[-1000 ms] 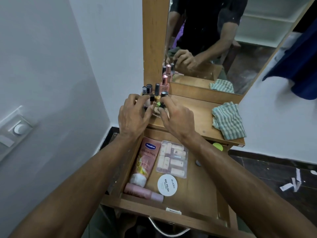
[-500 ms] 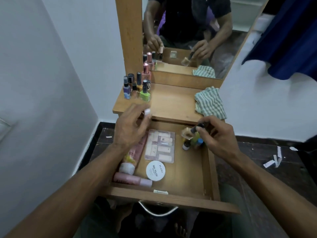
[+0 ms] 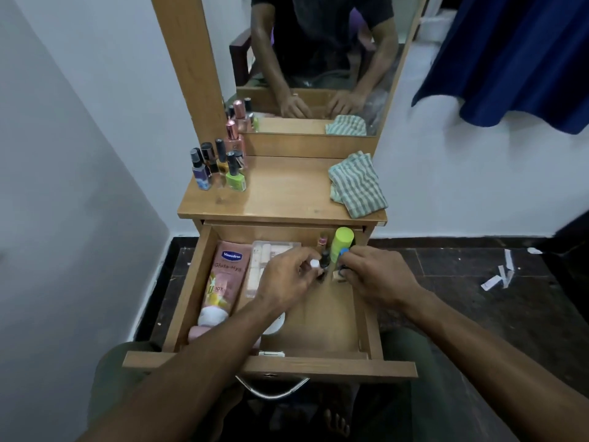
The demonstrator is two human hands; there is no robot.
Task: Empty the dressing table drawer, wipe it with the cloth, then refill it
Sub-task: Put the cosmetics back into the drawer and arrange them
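Note:
The wooden drawer (image 3: 366,317) is pulled open below the dressing table top (image 3: 287,199). Both my hands are inside it, near the back right. My left hand (image 3: 287,279) pinches a small white-capped bottle (image 3: 315,264). My right hand (image 3: 376,275) is closed around small bottles, one with a blue cap (image 3: 343,252). A green-capped bottle (image 3: 341,242) and a tiny pink bottle (image 3: 322,240) stand just behind the hands. A pink Vaseline tube (image 3: 223,275) and a clear plastic box (image 3: 264,260) lie at the drawer's left. The striped cloth (image 3: 357,185) lies on the table top's right side.
Several nail polish bottles (image 3: 220,167) stand at the table top's back left, by the mirror (image 3: 318,59). My left forearm partly hides a round white tin (image 3: 275,327) and a pink bottle (image 3: 196,333). Blue fabric (image 3: 510,59) hangs at the right. Paper scraps (image 3: 500,275) lie on the dark floor.
Both hands picked small bottles from the cluster on the table top and carried them down into the drawer's back right. Fewer bottles stand on top. The view has pulled back and tilted down.

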